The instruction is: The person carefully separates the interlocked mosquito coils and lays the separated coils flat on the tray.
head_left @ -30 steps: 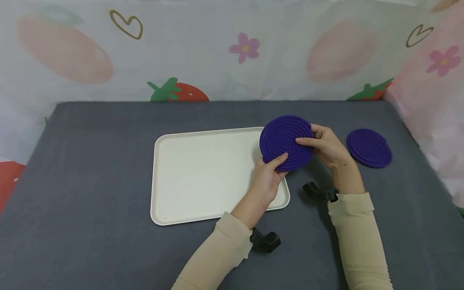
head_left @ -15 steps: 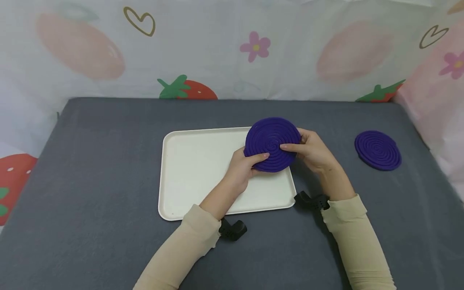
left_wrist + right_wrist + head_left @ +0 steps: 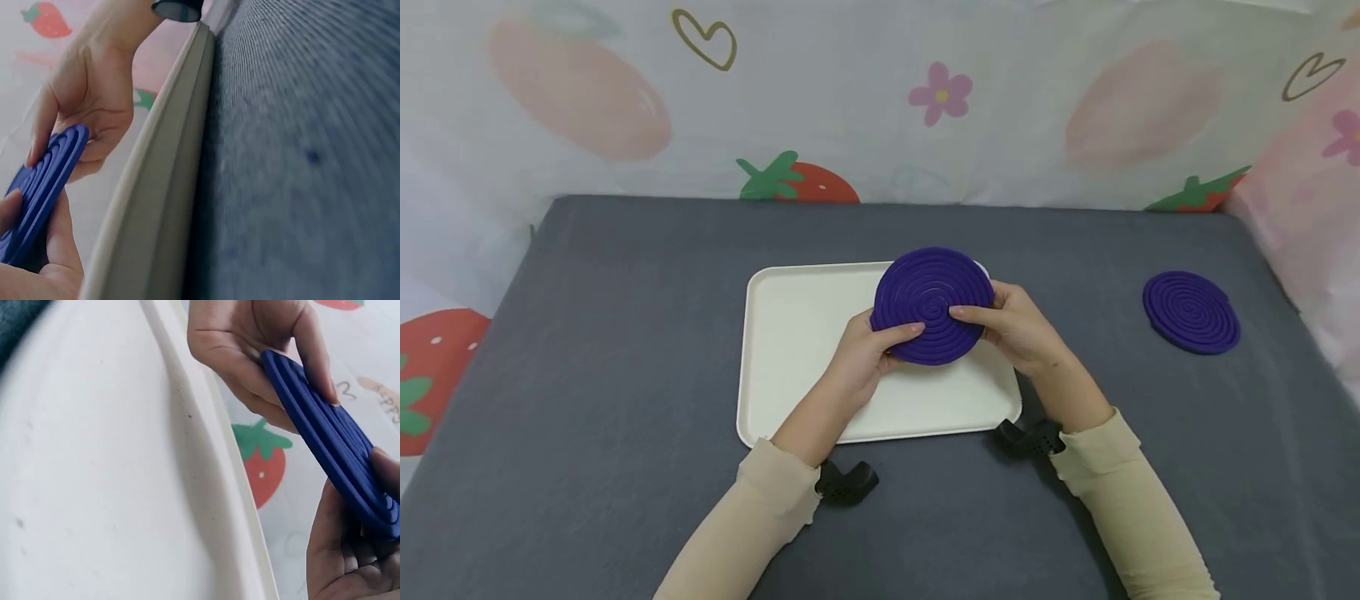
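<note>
A round purple coaster with spiral ridges [image 3: 934, 283] is held tilted above the white tray [image 3: 790, 350]. My left hand [image 3: 857, 354] pinches its left lower edge, thumb on the ridged face. At its right side my right hand [image 3: 1018, 329] grips it the same way, thumb near the centre. Both wrist views show the coaster [image 3: 47, 178] [image 3: 331, 437] edge-on between the two hands, clear of the tray. The fingers behind the coaster are mostly hidden in the head view.
A second purple spiral coaster [image 3: 1192, 312] lies on the grey table [image 3: 587, 375] at the right. Behind the table hangs a pale curtain [image 3: 850, 83] printed with strawberries, flowers and hearts. Each wrist wears a black camera mount.
Both hands have moved left with the coaster, from over the tray's right edge to further over the tray. The head view has shifted slightly. The second coaster still lies on the table.
</note>
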Demonstrator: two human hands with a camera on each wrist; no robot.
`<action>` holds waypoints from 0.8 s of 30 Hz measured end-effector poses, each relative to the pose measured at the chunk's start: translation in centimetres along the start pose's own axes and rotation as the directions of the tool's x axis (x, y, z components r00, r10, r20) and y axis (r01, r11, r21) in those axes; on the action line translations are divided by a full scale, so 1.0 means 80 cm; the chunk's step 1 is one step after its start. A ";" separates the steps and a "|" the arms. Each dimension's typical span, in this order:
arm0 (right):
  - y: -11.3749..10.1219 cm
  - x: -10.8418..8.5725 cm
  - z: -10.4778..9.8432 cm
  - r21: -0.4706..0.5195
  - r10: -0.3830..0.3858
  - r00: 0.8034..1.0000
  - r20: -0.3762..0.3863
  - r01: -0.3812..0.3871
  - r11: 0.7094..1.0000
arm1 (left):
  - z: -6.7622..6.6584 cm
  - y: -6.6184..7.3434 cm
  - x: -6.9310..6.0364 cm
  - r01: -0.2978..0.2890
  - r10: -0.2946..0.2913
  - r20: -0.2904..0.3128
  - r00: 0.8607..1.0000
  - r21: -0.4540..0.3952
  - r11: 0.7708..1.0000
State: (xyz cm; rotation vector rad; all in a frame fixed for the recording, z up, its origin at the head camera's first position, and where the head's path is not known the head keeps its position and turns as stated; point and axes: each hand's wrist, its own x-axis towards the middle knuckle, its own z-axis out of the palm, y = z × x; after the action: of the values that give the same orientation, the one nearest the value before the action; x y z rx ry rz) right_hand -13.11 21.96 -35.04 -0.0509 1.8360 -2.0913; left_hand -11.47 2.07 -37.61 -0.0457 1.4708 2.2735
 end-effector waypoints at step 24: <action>0.022 0.013 0.071 0.036 -0.089 0.994 -0.058 0.091 0.995 | -0.045 0.008 -0.025 -0.052 0.053 0.008 0.999 -0.088 0.995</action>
State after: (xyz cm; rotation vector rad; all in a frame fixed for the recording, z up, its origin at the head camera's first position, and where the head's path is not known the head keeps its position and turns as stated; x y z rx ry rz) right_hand -12.23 16.12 -36.04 -0.0666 1.8575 -2.2105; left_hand -10.58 -1.97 -38.12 -0.0210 1.3822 2.3760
